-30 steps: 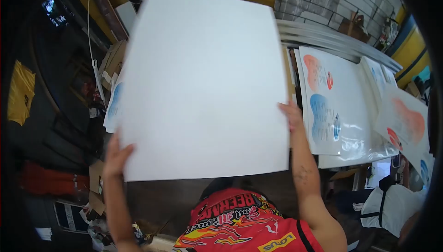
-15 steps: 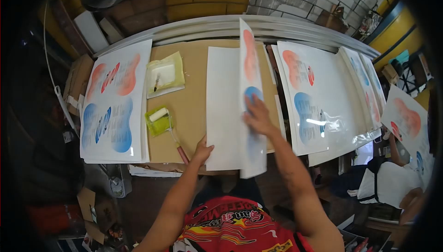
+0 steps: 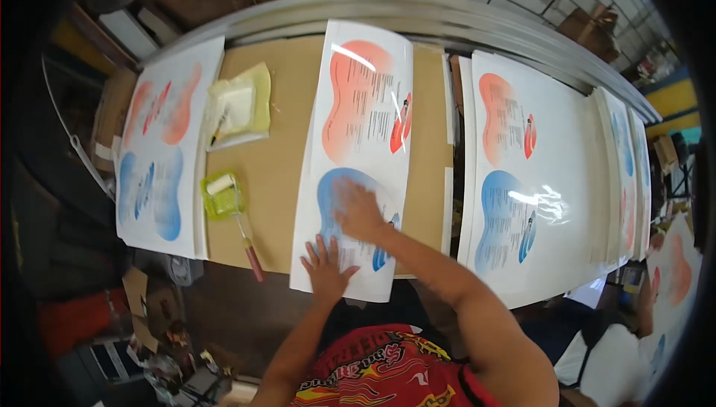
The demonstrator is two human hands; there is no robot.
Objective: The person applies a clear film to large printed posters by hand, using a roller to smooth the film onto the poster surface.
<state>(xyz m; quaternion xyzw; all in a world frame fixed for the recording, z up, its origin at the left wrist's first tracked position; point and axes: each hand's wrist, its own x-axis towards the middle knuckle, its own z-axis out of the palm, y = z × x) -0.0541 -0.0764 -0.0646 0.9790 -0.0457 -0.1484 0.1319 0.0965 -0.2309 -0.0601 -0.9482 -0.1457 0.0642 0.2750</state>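
Note:
A printed sheet (image 3: 364, 142) with a red shape above a blue one lies face up before me, its right side curving up slightly. My left hand (image 3: 327, 269) rests open with spread fingers on its lower left part. Over the blue shape, my right hand (image 3: 360, 212) lies flat against the print, a little blurred, with nothing seen in its grasp. Brown board (image 3: 280, 206) shows on both sides of the sheet. To the left, a small paint roller (image 3: 254, 259) lies with its head in a green tray (image 3: 224, 203).
A shallow tray of white stuff (image 3: 240, 109) with a brush stands farther back. Printed sheets are stacked at left (image 3: 156, 183) and right (image 3: 559, 161). Long pale rails (image 3: 418, 12) run along the back. At lower right, another person (image 3: 611, 355) handles a printed sheet.
The sheet stood folded upright and now lies down, print up. My right hand moved left and down onto it, and my left hand went from the edge to its surface.

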